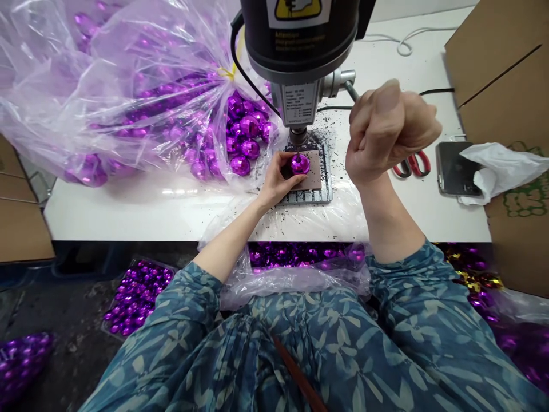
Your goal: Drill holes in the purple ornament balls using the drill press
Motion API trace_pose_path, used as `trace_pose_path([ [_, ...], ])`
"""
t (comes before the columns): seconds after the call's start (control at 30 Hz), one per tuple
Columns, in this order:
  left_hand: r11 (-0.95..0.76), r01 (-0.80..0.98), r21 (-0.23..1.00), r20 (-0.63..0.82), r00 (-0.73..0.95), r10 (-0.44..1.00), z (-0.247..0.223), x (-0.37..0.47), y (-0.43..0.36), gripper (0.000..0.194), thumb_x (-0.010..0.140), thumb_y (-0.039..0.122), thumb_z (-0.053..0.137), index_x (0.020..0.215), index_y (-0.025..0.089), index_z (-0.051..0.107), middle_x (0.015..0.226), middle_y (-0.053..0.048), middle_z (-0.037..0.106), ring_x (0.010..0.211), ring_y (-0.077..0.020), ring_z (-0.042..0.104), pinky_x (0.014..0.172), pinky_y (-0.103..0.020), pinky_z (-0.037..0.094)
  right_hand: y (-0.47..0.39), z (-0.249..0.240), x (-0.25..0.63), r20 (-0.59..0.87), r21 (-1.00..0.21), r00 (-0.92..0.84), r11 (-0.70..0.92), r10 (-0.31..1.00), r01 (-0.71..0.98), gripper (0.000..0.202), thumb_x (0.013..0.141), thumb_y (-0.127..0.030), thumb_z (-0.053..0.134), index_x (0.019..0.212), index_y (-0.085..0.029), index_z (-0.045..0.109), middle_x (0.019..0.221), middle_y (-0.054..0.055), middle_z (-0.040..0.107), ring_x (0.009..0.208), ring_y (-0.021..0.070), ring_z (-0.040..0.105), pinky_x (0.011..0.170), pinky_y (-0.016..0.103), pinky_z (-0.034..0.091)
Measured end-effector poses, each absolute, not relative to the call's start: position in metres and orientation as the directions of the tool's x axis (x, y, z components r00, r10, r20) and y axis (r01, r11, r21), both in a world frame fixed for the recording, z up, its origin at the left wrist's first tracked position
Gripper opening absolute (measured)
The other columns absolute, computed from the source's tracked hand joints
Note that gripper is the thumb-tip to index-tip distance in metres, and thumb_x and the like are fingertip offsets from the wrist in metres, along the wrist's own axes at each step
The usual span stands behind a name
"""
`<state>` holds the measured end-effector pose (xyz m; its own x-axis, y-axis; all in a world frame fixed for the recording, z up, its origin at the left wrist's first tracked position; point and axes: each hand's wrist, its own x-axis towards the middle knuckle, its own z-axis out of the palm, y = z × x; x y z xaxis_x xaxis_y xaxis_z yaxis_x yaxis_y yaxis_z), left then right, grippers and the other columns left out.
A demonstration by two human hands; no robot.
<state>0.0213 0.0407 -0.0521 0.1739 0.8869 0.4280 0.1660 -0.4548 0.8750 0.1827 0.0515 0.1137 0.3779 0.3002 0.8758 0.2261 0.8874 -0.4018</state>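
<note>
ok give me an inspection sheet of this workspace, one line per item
Surface: white table, dark specks scattered around the metal base
Work items: purple ball on a brown board, under the drill press
Clutter: red-handled tool, partly hidden; dark flat device, partly under white tissue
Hands: left hand grips the ball; right hand closed on the lever
Cables: black cable beside the press; white cable behind
Surroundings: clear bag of purple balls; cardboard boxes

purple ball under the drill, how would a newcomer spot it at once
Find the black drill press at top centre, then look down to the brown board beneath it. Unlike the other balls bunched in the plastic bag, this purple ball sits singly, held by the left hand.
</note>
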Motion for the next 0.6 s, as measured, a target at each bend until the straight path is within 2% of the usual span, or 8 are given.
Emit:
trace_pose_path([
  [0.07, -0.441, 0.163, 0.883, 0.416, 0.165, 0.894, -0.051, 0.022, 0.040, 0.067, 0.081, 0.058, 0.091, 0.130, 0.026, 0.057, 0.122, -0.008, 0.072, 0.116, -0.0270, 0.073, 0.104, -0.045, 0.058, 0.054, 0.104, 0.185, 0.880, -0.379, 0.380, 0.902, 0.284, 0.205, 0.069, 0.104, -0.057, 0.047, 0.062, -0.015, 0.011, 0.049, -0.003, 0.010, 0.044, -0.0013, 0.014, 0.050, 0.025, 0.019],
  [0.2, -0.430, 0.155, 0.890, 0.408, 0.153, 0.900, -0.050, 0.022, 0.039, 0.069, 0.080, 0.060, 0.092, 0.128, 0.026, 0.058, 0.122, -0.008, 0.073, 0.117, -0.0273, 0.074, 0.105, -0.045, 0.059, 0.055, 0.092, 0.187, 0.926, -0.214, 0.339, 0.970, 0.164, 0.114, 0.068, 0.102, -0.047, 0.055, 0.059, -0.014, 0.014, 0.047, -0.003, 0.011, 0.043, 0.0000, 0.021, 0.048, 0.025, 0.020],
  [0.3, -0.437, 0.166, 0.884, 0.416, 0.145, 0.898, -0.051, 0.023, 0.040, 0.069, 0.079, 0.060, 0.093, 0.128, 0.026, 0.058, 0.122, -0.008, 0.074, 0.117, -0.0275, 0.074, 0.104, -0.045, 0.060, 0.050, 0.110, 0.184, 0.924, -0.220, 0.336, 0.972, 0.183, 0.077, 0.069, 0.102, -0.043, 0.057, 0.055, -0.015, 0.015, 0.045, -0.004, 0.013, 0.041, -0.0012, 0.022, 0.047, 0.023, 0.018],
  [0.37, -0.439, 0.183, 0.880, 0.418, 0.140, 0.897, -0.052, 0.024, 0.042, 0.067, 0.080, 0.057, 0.093, 0.127, 0.026, 0.058, 0.120, -0.007, 0.074, 0.116, -0.0274, 0.075, 0.103, -0.046, 0.061, 0.045, 0.139, 0.180, 0.893, -0.297, 0.369, 0.953, 0.256, 0.060, 0.065, 0.101, -0.035, 0.058, 0.055, -0.015, 0.016, 0.044, -0.005, 0.019, 0.040, -0.0034, 0.023, 0.047, 0.020, 0.017],
  [0.43, -0.431, 0.209, 0.878, 0.414, 0.122, 0.902, -0.051, 0.026, 0.041, 0.065, 0.080, 0.054, 0.094, 0.126, 0.025, 0.058, 0.119, -0.007, 0.073, 0.115, -0.0267, 0.075, 0.102, -0.046, 0.062, 0.043, 0.173, 0.176, 0.862, -0.399, 0.360, 0.915, 0.357, 0.049, 0.054, 0.100, -0.013, 0.049, 0.056, -0.016, 0.019, 0.045, -0.007, 0.027, 0.041, -0.0056, 0.026, 0.050, 0.016, 0.020],
  [0.47, -0.425, 0.228, 0.876, 0.414, 0.097, 0.905, -0.049, 0.027, 0.039, 0.064, 0.080, 0.052, 0.094, 0.125, 0.025, 0.058, 0.119, -0.007, 0.073, 0.114, -0.0264, 0.075, 0.101, -0.046, 0.062, 0.044, 0.188, 0.175, 0.835, -0.482, 0.324, 0.875, 0.445, 0.040, 0.052, 0.097, -0.007, 0.045, 0.056, -0.019, 0.017, 0.043, -0.007, 0.025, 0.039, -0.0056, 0.027, 0.048, 0.016, 0.017],
  [0.53, -0.411, 0.292, 0.863, 0.424, 0.022, 0.905, -0.042, 0.028, 0.026, 0.063, 0.080, 0.050, 0.095, 0.125, 0.025, 0.058, 0.119, -0.008, 0.072, 0.112, -0.0257, 0.075, 0.098, -0.046, 0.063, 0.047, 0.210, 0.174, 0.673, -0.720, 0.240, 0.694, 0.699, -0.002, 0.048, 0.099, -0.012, 0.031, 0.054, -0.021, 0.017, 0.042, -0.007, 0.019, 0.036, -0.0056, 0.026, 0.046, 0.016, 0.013],
  [0.6, -0.409, 0.369, 0.834, 0.447, -0.019, 0.894, -0.031, 0.025, 0.001, 0.062, 0.081, 0.051, 0.094, 0.125, 0.025, 0.059, 0.118, -0.008, 0.072, 0.107, -0.0244, 0.074, 0.093, -0.045, 0.064, 0.052, 0.220, 0.175, 0.565, -0.814, 0.178, 0.580, 0.805, -0.040, 0.048, 0.096, -0.015, 0.017, 0.049, -0.021, 0.021, 0.043, -0.006, 0.012, 0.035, -0.0061, 0.022, 0.046, 0.017, 0.010],
])
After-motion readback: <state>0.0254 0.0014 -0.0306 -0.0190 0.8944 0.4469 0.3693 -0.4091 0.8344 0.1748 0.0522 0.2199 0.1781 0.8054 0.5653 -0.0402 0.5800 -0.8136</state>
